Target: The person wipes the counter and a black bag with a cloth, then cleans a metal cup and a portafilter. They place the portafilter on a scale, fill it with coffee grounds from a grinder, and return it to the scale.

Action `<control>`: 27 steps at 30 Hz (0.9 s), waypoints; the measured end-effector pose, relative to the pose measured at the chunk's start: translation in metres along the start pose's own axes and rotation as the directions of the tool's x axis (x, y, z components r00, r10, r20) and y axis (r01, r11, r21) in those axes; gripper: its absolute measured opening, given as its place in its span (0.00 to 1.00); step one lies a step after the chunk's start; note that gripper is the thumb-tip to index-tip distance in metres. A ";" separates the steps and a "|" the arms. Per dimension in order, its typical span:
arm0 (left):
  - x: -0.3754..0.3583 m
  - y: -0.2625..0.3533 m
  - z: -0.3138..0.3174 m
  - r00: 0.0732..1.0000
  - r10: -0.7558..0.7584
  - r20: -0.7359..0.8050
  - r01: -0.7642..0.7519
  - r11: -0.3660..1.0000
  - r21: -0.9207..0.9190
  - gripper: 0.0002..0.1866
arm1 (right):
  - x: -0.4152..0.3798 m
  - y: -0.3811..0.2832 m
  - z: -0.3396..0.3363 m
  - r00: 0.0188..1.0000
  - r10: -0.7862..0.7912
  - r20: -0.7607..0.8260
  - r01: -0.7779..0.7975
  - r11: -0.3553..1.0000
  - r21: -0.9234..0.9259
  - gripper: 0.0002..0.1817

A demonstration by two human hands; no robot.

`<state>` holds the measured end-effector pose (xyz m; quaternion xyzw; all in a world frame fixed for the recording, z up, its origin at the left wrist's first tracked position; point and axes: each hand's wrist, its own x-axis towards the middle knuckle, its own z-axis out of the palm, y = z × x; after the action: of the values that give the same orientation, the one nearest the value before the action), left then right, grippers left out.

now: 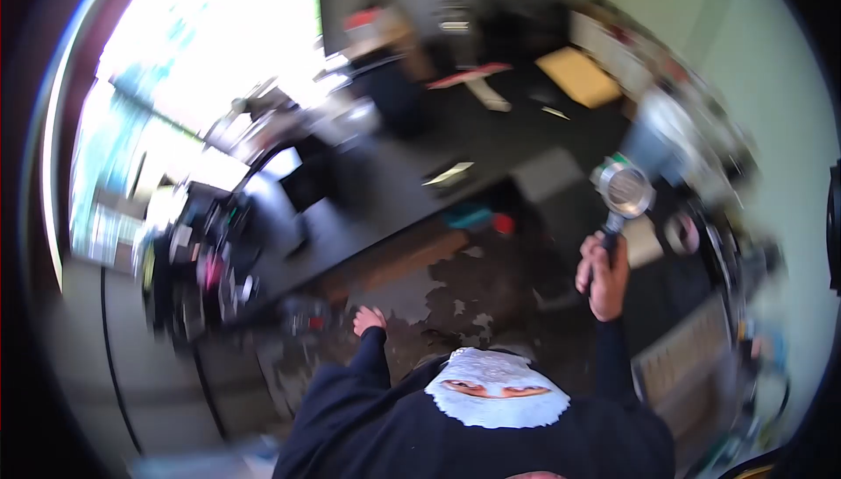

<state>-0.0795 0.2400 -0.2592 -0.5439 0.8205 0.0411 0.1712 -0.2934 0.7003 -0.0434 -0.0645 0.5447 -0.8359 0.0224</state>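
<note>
My right hand (603, 279) is closed around the black handle of a portafilter (627, 190), whose round metal basket faces up toward me. It is held up at the right, over the dark counter by the wall. My left hand (370, 320) hangs low beside the long dark counter (377, 190), over the worn floor. Its fingers look loosely bent and apart, with nothing visible in them, though motion softens their outline.
A yellow-orange flat item (578, 76) lies on the far counter, near a bluish container (661, 137). Blurred clutter (206, 260) crowds the left end. A framed panel (688, 365) stands at the lower right. Worn, patchy floor (473, 286) lies ahead of me.
</note>
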 end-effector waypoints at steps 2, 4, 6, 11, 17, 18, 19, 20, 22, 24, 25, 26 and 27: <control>0.006 -0.044 -0.013 0.948 -0.313 0.060 0.309 0.856 -0.415 0.28 | 0.004 0.014 0.049 0.979 0.125 0.162 -0.126 0.992 -0.001 0.13; 0.013 -0.098 0.017 0.931 0.314 -0.188 -0.347 0.594 -0.726 0.25 | -0.003 0.025 0.109 0.918 0.242 0.313 -0.213 0.969 -0.124 0.11; -0.024 -0.096 -0.052 0.715 0.509 -0.478 -0.693 0.431 -0.578 0.25 | -0.011 0.055 0.169 0.832 0.339 0.439 -0.206 0.924 -0.323 0.09; -0.079 -0.148 -0.178 0.526 0.426 -0.736 -0.840 0.398 -0.370 0.28 | -0.101 0.145 0.304 0.556 0.617 0.557 -0.365 0.783 -0.503 0.15; -0.032 -0.260 -0.181 0.566 0.478 -0.672 -0.758 0.623 -0.195 0.29 | -0.191 0.185 0.409 0.246 0.631 0.736 -0.156 0.775 -0.612 0.16; -0.025 -0.284 -0.181 0.603 0.417 -0.680 -0.707 0.674 -0.214 0.29 | -0.200 0.190 0.423 0.171 0.628 0.759 -0.136 0.778 -0.613 0.16; -0.020 -0.308 -0.181 0.563 0.401 -0.722 -0.697 0.700 -0.156 0.27 | -0.206 0.194 0.436 0.154 0.611 0.776 -0.085 0.791 -0.606 0.16; -0.033 -0.341 -0.168 0.561 0.306 -0.769 -0.614 0.777 -0.139 0.25 | -0.214 0.204 0.462 0.043 0.596 0.802 0.002 0.803 -0.596 0.16; -0.049 -0.343 -0.165 0.611 0.163 -0.774 -0.522 0.818 -0.240 0.22 | -0.220 0.217 0.478 -0.054 0.602 0.797 0.014 0.798 -0.602 0.15; -0.065 -0.341 -0.149 0.647 0.019 -0.763 -0.488 0.778 -0.395 0.22 | -0.227 0.226 0.492 -0.086 0.589 0.803 0.011 0.807 -0.591 0.15; -0.072 -0.335 -0.139 0.668 -0.072 -0.741 -0.467 0.734 -0.493 0.23 | -0.227 0.236 0.499 -0.144 0.566 0.812 0.072 0.824 -0.561 0.15; -0.079 -0.325 -0.130 0.668 -0.145 -0.730 -0.398 0.760 -0.515 0.23 | -0.224 0.237 0.508 -0.220 0.586 0.780 0.202 0.809 -0.551 0.15; -0.084 -0.312 -0.126 0.685 -0.285 -0.671 -0.366 0.662 -0.654 0.25 | -0.222 0.238 0.516 -0.295 0.470 0.832 0.339 0.866 -0.369 0.16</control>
<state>0.2028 0.1556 -0.0764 -0.5128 0.7380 0.1591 -0.4088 -0.0134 0.1597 -0.0738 -0.6778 0.4893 -0.2590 0.4837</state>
